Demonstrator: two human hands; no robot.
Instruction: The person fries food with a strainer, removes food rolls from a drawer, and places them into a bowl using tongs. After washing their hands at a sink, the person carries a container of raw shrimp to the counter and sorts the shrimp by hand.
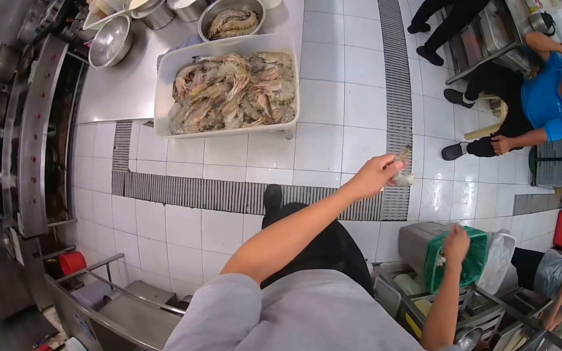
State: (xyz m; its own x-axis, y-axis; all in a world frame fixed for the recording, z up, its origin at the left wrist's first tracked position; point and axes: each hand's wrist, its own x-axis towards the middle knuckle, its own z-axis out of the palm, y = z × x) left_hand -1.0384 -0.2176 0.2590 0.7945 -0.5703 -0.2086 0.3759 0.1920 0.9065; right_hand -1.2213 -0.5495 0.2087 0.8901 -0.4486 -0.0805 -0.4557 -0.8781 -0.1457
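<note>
The left hand (377,175) has its grip closed on a shrimp (405,171); the right hand (456,244), its grip too blurred to tell, is over a green-lined bin (477,255). More shrimp (232,92) fill a tub (232,131) on the tabletop (123,90).

Left hand (382,174) pinches a shrimp (402,169) above the tiled floor (326,92). Right hand (456,244), blurred, fingers curled, over a bin (414,246) with green liner (434,265); grip unclear. Tub (233,130) heaped with shrimp at the steel table's (109,93) edge, metal bowl (264,22) holding more just behind. Seated person in blue shirt (548,100), right side of view.
</note>
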